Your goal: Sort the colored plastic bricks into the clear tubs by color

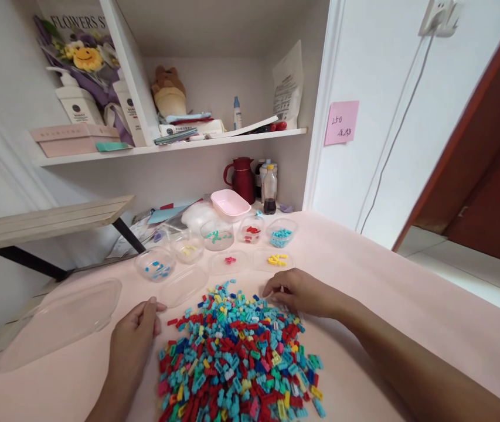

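Note:
A big heap of small plastic building bricks in mixed colours lies on the pink tabletop. My left hand rests at the heap's left edge, its fingers curled in and the thumb against them; anything inside is hidden. At the upper right edge of the heap is my right hand, fingers bent and tips close together, and I cannot make out anything in them. Beyond the hands, a clear lid with yellow bricks and another with pink bricks lie flat. A bare clear lid is just past my left hand.
Clear tubs hold blue bricks, pale yellow bricks, green bricks, red bricks and light blue bricks. Behind them are a pink basin, a red jug and a bottle. A large clear lid lies left.

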